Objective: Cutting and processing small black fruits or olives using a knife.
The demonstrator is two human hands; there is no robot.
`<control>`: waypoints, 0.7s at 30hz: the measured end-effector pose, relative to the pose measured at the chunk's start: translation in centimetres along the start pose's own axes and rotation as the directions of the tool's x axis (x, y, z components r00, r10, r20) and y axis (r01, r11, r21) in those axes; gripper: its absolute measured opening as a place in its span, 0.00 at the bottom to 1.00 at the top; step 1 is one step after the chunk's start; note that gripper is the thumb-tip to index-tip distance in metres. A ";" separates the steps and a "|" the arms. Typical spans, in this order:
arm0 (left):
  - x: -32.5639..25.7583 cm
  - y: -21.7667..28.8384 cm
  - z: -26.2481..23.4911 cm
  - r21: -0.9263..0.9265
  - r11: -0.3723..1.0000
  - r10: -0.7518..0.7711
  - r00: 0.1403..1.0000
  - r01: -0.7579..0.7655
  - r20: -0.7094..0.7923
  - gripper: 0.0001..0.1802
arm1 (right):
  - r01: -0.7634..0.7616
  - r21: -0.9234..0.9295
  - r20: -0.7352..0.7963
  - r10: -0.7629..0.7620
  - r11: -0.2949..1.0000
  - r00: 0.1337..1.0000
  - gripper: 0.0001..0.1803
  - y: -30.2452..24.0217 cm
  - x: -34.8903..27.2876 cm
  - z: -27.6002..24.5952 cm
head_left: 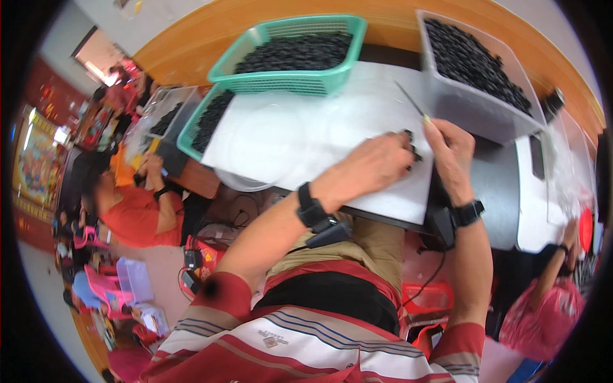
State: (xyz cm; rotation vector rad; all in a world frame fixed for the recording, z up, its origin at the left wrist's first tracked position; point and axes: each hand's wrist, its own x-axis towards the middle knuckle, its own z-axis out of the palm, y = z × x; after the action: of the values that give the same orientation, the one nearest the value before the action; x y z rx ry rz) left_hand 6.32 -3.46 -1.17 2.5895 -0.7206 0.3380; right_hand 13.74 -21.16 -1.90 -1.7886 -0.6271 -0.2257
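Nearest, the person's two forearms rise from the lower edge, each with a black wrist strap, and meet over a white board that lies on the dark table.

The left hand lies knuckles up on the near right part of the board, fingers curled down onto a few small black pieces at its fingertips. It is closed loosely over them; whether it pinches one cannot be told.

The right hand stands just beside the left, at the board's right edge, thumb and forefinger pinched shut on a thin tool. The tool is slender, with a yellow-green bit at the fingertips. Its long axis runs on a slant, from the pinch up and left, so the free tip points away from the person over the board's far right corner.

Beyond the board, at its far edge, a green basket holds black pieces; a second green basket sits off the board's left side. Past the far right corner stands a clear bin filled with the same black pieces.
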 end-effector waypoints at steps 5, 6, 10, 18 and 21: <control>0.1 0.3 0.6 -0.067 0.998 -0.016 0.993 0.008 -0.117 0.07 | 0.010 0.029 -0.047 -0.009 1.000 0.999 0.12 0.5 -0.3 -0.4; -0.1 0.3 0.4 -0.082 0.996 -0.028 0.992 0.018 -0.122 0.07 | -0.003 0.032 -0.044 0.004 0.999 0.999 0.12 0.5 -0.4 -0.3; -1.0 0.0 -0.1 -0.152 0.987 -0.074 0.983 0.048 -0.171 0.08 | -0.012 0.049 -0.033 0.014 0.999 0.999 0.14 0.6 -0.6 -0.3; -1.5 0.0 -1.6 -0.494 0.856 -0.275 0.943 0.151 -0.189 0.14 | -0.042 0.074 -0.006 0.043 0.996 0.999 0.15 1.1 -0.6 -0.4; -1.5 0.2 -1.3 -0.736 0.646 -0.404 0.909 0.205 -0.101 0.13 | -0.078 0.070 0.012 0.078 0.994 0.997 0.14 1.7 -1.1 -1.2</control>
State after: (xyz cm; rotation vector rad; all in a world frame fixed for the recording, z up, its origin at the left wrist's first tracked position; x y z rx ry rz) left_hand 4.75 -2.37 -0.47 1.8125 -0.2180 0.2154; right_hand 13.86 -22.95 -3.43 -1.7437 -0.5637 -0.1409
